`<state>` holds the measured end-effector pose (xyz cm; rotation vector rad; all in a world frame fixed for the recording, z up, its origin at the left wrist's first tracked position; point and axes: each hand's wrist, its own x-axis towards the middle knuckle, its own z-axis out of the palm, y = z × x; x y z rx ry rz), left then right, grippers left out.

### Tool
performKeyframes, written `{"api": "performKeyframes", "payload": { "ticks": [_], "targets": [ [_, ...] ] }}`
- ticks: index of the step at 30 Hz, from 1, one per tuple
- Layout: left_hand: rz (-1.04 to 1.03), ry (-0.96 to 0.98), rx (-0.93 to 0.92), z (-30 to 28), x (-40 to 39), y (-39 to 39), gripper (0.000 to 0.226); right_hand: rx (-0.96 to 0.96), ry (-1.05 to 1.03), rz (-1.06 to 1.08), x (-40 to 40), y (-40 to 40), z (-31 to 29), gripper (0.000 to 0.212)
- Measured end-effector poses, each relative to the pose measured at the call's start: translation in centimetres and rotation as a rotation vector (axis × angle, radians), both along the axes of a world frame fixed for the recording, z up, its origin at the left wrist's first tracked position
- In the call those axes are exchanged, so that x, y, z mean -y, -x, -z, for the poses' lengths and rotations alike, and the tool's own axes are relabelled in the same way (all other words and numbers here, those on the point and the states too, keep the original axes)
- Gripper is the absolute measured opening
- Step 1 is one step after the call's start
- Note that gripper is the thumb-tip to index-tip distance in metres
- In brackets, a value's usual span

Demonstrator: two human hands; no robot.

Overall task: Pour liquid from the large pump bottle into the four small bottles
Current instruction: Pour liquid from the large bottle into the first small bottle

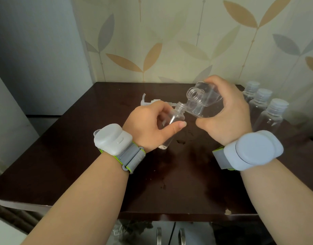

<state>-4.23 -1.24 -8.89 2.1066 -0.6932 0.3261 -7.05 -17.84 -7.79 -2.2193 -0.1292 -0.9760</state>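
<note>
Here, nearest of all, two bare forearms reach over the near edge of a dark brown table (81,174), each wearing a pale device on a grey strap: the left wrist device (113,138) is squarish, the right wrist device (253,150) rounder. Just beyond them, wet drops (181,141) glisten on the tabletop between the hands. The left hand (148,124) curls its fingers and thumb around a small clear bottle (175,121), held open-mouthed and leaning to the right, with its base low by the wrist. The right hand (228,114) wraps its fingers and thumb around the large clear bottle (203,101), tipped toward the left so that its threaded open neck points at the camera and sits right above the small bottle's mouth. Whether the two rims touch cannot be told. Behind the left hand, a white pump head (152,101) lies on the table. At the far right, three more small bottles (268,112) with white caps stand in a row. Farthest off, leaf-patterned wallpaper (170,41) covers the wall.
</note>
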Motion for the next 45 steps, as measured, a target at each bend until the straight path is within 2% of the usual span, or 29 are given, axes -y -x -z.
{"api": "performKeyframes", "payload": {
  "ticks": [7, 14, 23, 45],
  "targets": [
    [-0.103, -0.016, 0.049, -0.06, 0.00, -0.26, 0.045, 0.025, 0.085, 0.001, -0.19, -0.13, 0.24, 0.065],
    [-0.097, -0.082, 0.067, -0.34, -0.06, -0.29, 0.050, 0.083, 0.119, 0.000, -0.27, -0.16, 0.48, 0.064],
    [-0.104, -0.130, 0.060, -0.21, -0.08, -0.44, 0.051, 0.110, 0.175, -0.012, -0.29, -0.07, 0.23, 0.056],
    [-0.077, -0.139, 0.073, -0.19, -0.08, -0.33, 0.050, 0.102, 0.233, 0.029, -0.25, 0.17, -0.25, 0.062]
  ]
}}
